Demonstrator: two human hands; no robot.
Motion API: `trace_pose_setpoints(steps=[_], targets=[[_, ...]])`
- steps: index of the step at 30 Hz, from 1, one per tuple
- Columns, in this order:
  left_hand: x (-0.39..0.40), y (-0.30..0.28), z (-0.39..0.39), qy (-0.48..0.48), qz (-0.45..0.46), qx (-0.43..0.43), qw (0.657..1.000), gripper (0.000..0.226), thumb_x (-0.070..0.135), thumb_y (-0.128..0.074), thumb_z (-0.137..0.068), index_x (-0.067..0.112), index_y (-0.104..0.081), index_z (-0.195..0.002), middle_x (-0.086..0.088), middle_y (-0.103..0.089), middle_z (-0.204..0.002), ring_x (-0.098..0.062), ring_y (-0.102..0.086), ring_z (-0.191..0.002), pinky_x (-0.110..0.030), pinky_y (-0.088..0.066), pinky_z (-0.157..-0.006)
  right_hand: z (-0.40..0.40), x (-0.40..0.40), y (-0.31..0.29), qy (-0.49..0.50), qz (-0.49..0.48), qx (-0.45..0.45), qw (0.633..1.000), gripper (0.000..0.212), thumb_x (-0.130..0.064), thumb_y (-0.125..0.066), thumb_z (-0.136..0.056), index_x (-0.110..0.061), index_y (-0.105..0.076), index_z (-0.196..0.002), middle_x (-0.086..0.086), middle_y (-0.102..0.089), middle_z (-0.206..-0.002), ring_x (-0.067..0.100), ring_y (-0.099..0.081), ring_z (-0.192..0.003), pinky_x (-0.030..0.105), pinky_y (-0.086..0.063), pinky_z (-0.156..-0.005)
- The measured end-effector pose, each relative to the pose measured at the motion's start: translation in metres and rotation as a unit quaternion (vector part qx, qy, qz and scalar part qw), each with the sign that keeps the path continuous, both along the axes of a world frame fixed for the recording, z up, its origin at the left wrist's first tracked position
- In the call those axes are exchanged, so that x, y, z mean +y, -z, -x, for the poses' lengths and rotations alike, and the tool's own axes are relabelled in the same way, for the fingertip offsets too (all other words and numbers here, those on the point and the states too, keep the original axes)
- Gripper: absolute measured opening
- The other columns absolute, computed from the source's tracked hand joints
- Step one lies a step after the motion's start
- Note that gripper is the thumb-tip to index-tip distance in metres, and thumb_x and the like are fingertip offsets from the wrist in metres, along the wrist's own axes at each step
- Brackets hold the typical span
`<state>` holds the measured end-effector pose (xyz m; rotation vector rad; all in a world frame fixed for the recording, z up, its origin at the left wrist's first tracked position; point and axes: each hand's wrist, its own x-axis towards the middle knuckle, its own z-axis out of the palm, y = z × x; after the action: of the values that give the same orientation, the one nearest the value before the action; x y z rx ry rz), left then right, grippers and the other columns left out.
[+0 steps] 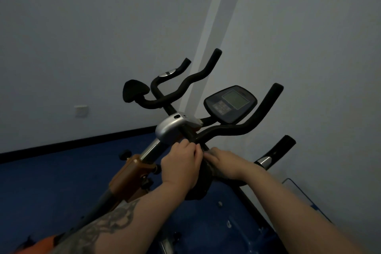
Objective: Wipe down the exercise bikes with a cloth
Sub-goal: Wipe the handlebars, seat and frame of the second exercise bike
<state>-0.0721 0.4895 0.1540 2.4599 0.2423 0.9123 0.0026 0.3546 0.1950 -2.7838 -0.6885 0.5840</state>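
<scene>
Here both hands meet on the dark cloth (pixel 208 168) at the handlebar (pixel 226 130) stem, left hand (pixel 181 163) and right hand (pixel 223 164) curled on it, the bar running up and right, nearer the right.

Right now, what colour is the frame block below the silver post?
Orange-brown frame block, clearest in the head view.
</scene>
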Motion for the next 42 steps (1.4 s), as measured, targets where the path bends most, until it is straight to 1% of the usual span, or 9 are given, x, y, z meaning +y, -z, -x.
trace_pose_setpoints(steps=[3,8,11,15,17,24,29,36,42], targets=[[0.001,-0.001,0.003,0.01,0.007,-0.001,1.0,0.03,0.034,-0.048,-0.095,0.019,-0.061,-0.072,0.005,-0.056,-0.077,-0.014,-0.054,-0.069,-0.029,-0.042,-0.045,-0.002,0.014,0.003,0.065,-0.131,0.026,0.989,0.034,-0.043,-0.036,-0.101,-0.019,-0.054,-0.116,0.009,-0.06,-0.12,0.019,-0.056,-0.102,0.035,-0.043,-0.09],[0.001,0.001,0.002,0.017,0.007,-0.014,1.0,0.03,0.033,-0.05,-0.093,0.019,-0.058,-0.068,0.007,-0.053,-0.072,-0.012,-0.052,-0.064,-0.028,-0.039,-0.043,0.01,-0.017,0.008,-0.027,0.048,-0.064,0.996,0.051,-0.037,-0.04,-0.099,-0.025,-0.022,-0.145,0.013,-0.059,-0.12,0.03,-0.059,-0.099,0.033,-0.043,-0.079],[0.0,0.0,0.0,0.014,0.001,-0.022,1.0,0.03,0.033,-0.051,-0.092,0.02,-0.058,-0.065,0.007,-0.052,-0.07,-0.011,-0.051,-0.063,-0.029,-0.041,-0.042,0.004,-0.01,0.002,-0.046,0.082,-0.046,0.995,0.044,-0.039,-0.038,-0.099,-0.016,-0.03,-0.137,0.014,-0.061,-0.113,0.029,-0.059,-0.094,0.034,-0.042,-0.074],[0.002,0.0,0.002,0.025,-0.006,-0.025,0.999,0.029,0.03,-0.054,-0.091,0.019,-0.059,-0.065,0.006,-0.053,-0.069,-0.012,-0.05,-0.062,-0.03,-0.041,-0.044,-0.002,0.019,-0.003,0.019,-0.033,0.0,0.999,0.049,-0.043,-0.038,-0.101,-0.011,-0.037,-0.137,0.014,-0.056,-0.131,0.028,-0.055,-0.115,0.039,-0.044,-0.096],[0.003,0.0,0.002,0.03,-0.011,-0.025,0.999,0.029,0.03,-0.053,-0.092,0.019,-0.059,-0.065,0.006,-0.053,-0.07,-0.012,-0.049,-0.062,-0.029,-0.041,-0.047,0.006,0.013,-0.002,0.028,-0.063,0.002,0.998,0.049,-0.042,-0.041,-0.1,-0.014,-0.035,-0.14,0.013,-0.057,-0.129,0.028,-0.056,-0.114,0.037,-0.044,-0.094],[0.003,0.003,-0.002,0.03,-0.033,-0.048,0.998,0.031,0.032,-0.047,-0.091,0.022,-0.056,-0.064,0.007,-0.052,-0.068,-0.013,-0.048,-0.062,-0.032,-0.041,-0.048,0.006,-0.007,-0.01,-0.041,0.136,-0.009,0.99,0.049,-0.041,-0.043,-0.097,-0.014,-0.03,-0.136,0.017,-0.059,-0.121,0.029,-0.057,-0.1,0.034,-0.041,-0.081],[0.004,0.003,-0.002,0.03,-0.04,-0.053,0.997,0.034,0.031,-0.043,-0.092,0.02,-0.057,-0.063,0.005,-0.053,-0.067,-0.015,-0.049,-0.062,-0.034,-0.041,-0.05,0.005,0.022,-0.006,0.031,-0.002,-0.018,0.999,0.046,-0.041,-0.039,-0.1,-0.012,-0.036,-0.136,0.014,-0.057,-0.129,0.03,-0.056,-0.112,0.038,-0.045,-0.092],[0.004,0.005,-0.005,0.034,-0.039,-0.065,0.997,0.035,0.033,-0.039,-0.092,0.022,-0.055,-0.063,0.007,-0.051,-0.066,-0.012,-0.046,-0.06,-0.03,-0.039,-0.049,0.028,-0.028,0.004,-0.102,0.149,-0.141,0.973,0.077,-0.035,-0.041,-0.097,-0.029,0.013,-0.152,0.011,-0.045,-0.134,0.033,-0.055,-0.108,0.038,-0.044,-0.083],[0.004,0.004,-0.003,0.031,-0.048,-0.052,0.997,0.033,0.03,-0.045,-0.092,0.019,-0.059,-0.064,0.004,-0.054,-0.068,-0.017,-0.05,-0.065,-0.037,-0.042,-0.054,0.013,0.013,0.001,0.002,-0.004,-0.064,0.998,0.042,-0.037,-0.037,-0.101,-0.015,-0.035,-0.137,0.013,-0.059,-0.123,0.029,-0.058,-0.103,0.04,-0.047,-0.088]])
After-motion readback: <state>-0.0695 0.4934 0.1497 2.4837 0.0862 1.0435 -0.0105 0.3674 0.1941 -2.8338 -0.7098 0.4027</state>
